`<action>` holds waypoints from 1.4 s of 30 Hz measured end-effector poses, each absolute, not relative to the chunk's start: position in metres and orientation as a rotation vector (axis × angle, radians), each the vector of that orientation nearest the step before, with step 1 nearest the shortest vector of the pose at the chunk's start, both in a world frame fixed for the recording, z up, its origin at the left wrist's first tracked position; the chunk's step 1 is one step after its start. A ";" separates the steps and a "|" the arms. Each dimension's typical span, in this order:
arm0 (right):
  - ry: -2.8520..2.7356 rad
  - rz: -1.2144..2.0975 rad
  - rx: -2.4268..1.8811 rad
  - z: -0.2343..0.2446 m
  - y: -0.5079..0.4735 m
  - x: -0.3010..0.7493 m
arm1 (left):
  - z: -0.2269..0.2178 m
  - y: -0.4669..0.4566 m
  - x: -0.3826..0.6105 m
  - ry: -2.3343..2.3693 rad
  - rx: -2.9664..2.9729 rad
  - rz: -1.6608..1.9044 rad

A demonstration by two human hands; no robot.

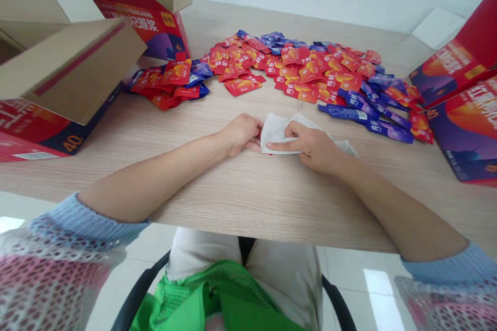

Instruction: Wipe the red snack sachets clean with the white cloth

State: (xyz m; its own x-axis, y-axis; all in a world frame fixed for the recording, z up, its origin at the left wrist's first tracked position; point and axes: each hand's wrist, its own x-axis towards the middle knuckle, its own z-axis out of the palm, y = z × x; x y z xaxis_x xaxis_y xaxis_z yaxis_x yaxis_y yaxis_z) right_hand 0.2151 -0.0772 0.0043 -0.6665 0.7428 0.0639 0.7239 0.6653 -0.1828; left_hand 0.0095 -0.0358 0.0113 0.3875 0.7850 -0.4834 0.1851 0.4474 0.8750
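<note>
Crumpled white paper wipe (276, 131) lying at the near middle of a pale wood-grain table (248, 191), caught between two bare hands. Sliver of red showing under its lower edge, too small to identify.

Left hand (243, 133) reaching in from the lower left, forearm flat across the table edge, fingers folded in to a loose fist, knuckles up, pressed against the left edge of the wipe; hidden whether anything is pinched inside. Right hand (312, 147) coming from the lower right, forearm angled inward, lying over the wipe and gripping it, forefinger stretched flat along its front, the rest of the wipe trailing out behind the wrist. Pale blue knitted cuffs pushed up on both arms.

Beyond the hands, well apart, a wide scatter of small red and purple foil sachets (310, 72) across the table's far half, with a smaller heap of the same sachets (171, 80) to the left. At far left, an open brown cardboard carton (58, 61) with flaps raised, and a red and purple printed box (155, 30) behind it. At far right, two more red and purple printed boxes (466, 124) stacked at the table edge.
</note>
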 end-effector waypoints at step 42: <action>-2.565 -0.009 -1.664 -0.007 -0.081 0.232 | -0.005 -0.042 0.014 1.324 1.191 0.662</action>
